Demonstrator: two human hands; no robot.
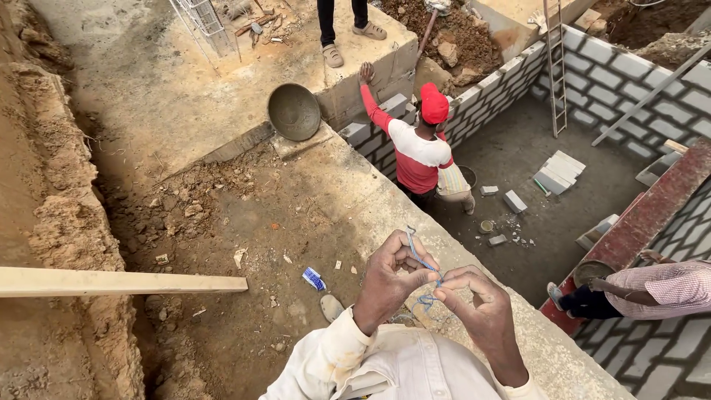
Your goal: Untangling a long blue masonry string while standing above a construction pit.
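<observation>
My left hand [389, 278] and my right hand [481, 311] are raised close together in front of me, above a concrete ledge [355, 200]. Both pinch a thin blue string [421, 259]. One end of the string sticks up above my left fingers, and a small loop of it hangs between the two hands. My sleeves are cream coloured.
Below is a pit walled with grey blocks [615, 81], where a person in a red cap [433, 104] stands. A person in a striped shirt [659, 289] crouches at right. A metal pan [294, 111], a wooden plank [118, 281], a ladder [555, 67] and another person's legs [341, 30] are around.
</observation>
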